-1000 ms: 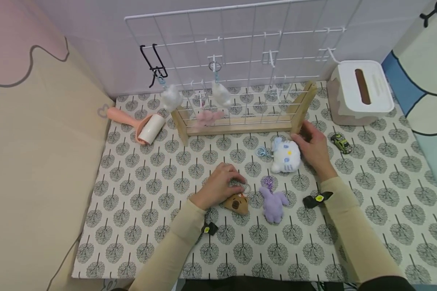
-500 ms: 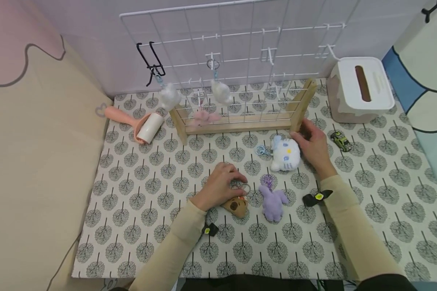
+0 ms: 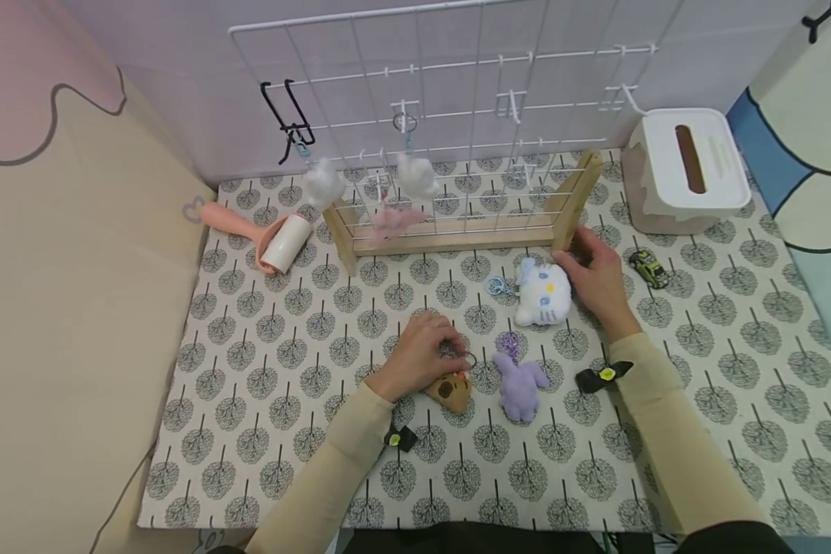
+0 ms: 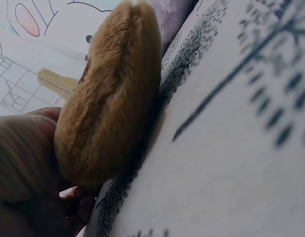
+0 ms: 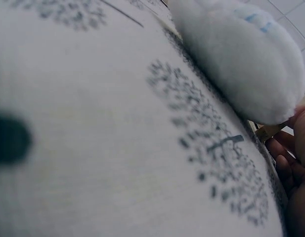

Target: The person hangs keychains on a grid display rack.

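In the head view my left hand [image 3: 424, 354] pinches the metal ring [image 3: 470, 359] of a brown plush keychain [image 3: 452, 392] that lies on the patterned cloth. The left wrist view shows its furry brown side [image 4: 112, 94] close up beside the palm. My right hand [image 3: 595, 285] holds the right wooden foot [image 3: 572, 208] of a white wire grid rack [image 3: 471, 146], thumb in front and the other fingers partly hidden behind. Beside that thumb lies a white cat-face plush [image 3: 544, 295] with a blue cord. A purple plush keychain [image 3: 519, 388] lies between the two hands.
Two white plush charms [image 3: 324, 183] and a pink one [image 3: 393, 220] hang from the rack's left half. Several white hooks [image 3: 515, 108] sit farther right. A lint roller [image 3: 285, 243] lies left, a toy car [image 3: 648, 268] and a white-lidded tissue box [image 3: 725, 161] right.
The hanging pink and white plush charms sway slightly. The ring in my left hand has tilted a little, and the brown plush has turned slightly. My right hand stays on the rack's foot.
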`<state>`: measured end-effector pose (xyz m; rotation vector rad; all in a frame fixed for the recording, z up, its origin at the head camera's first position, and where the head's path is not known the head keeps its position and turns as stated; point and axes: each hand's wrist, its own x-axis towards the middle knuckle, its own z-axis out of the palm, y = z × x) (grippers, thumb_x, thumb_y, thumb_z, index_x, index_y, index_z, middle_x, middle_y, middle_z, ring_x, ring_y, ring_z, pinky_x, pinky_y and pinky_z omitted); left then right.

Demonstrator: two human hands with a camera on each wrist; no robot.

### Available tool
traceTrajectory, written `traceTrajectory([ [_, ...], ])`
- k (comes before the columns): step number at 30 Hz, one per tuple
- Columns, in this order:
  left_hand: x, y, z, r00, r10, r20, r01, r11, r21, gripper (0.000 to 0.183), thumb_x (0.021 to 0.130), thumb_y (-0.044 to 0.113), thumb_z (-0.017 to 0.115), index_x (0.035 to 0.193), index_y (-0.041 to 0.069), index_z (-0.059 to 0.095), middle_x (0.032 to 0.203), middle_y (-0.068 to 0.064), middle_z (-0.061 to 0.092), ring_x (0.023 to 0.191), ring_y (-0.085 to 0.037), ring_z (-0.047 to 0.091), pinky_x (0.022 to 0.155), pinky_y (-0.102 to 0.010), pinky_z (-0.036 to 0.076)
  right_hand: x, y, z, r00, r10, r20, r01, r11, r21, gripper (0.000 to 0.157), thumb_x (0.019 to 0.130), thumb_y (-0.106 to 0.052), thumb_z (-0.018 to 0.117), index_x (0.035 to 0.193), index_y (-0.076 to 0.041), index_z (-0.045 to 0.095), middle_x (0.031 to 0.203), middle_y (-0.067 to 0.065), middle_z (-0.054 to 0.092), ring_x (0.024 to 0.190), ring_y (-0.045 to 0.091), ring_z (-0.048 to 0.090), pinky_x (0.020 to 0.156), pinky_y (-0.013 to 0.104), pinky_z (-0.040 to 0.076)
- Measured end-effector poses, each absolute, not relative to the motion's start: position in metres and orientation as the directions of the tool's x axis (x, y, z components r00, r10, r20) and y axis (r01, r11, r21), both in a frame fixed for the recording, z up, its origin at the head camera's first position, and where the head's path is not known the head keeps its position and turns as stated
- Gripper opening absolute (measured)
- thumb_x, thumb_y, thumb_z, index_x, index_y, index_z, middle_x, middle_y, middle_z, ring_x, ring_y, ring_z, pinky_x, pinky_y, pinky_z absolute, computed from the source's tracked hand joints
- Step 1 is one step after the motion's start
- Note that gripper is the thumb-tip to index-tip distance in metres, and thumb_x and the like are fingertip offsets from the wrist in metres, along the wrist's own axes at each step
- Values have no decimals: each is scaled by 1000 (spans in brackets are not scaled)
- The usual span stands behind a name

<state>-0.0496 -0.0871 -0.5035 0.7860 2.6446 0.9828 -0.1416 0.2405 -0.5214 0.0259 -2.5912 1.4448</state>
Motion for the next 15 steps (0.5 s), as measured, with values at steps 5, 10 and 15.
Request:
traceTrajectory([
  [5, -51, -89, -504, -846, 533, -25, 359, 603, 712, 18, 84, 31, 90, 89, 20, 77, 86, 13, 70, 91, -10, 60, 105, -40, 44, -141, 239, -521, -985, 68, 158, -99, 524, -846, 53, 101, -19, 74, 150, -9, 58, 125, 23, 70, 103, 3, 57, 89, 15, 43],
  [10, -53, -92, -498, -853, 514, -88, 248, 548, 799, 11, 87, 26, 88, 91, 19, 81, 86, 13, 70, 82, -6, 61, 87, -31, 51, -142, 239, -520, -986, 69, 152, -92, 529, -843, 53, 101, -19, 74, 150, -10, 58, 126, 23, 70, 108, 22, 62, 89, 16, 43],
  [15, -56, -94, -490, -862, 498, -89, 190, 481, 856, 8, 90, 22, 85, 96, 17, 83, 91, 10, 75, 81, -6, 65, 74, -26, 55, -142, 240, -521, -986, 74, 148, -86, 533, -842, 53, 101, -19, 73, 151, -9, 57, 126, 24, 70, 111, 33, 64, 88, 16, 44],
])
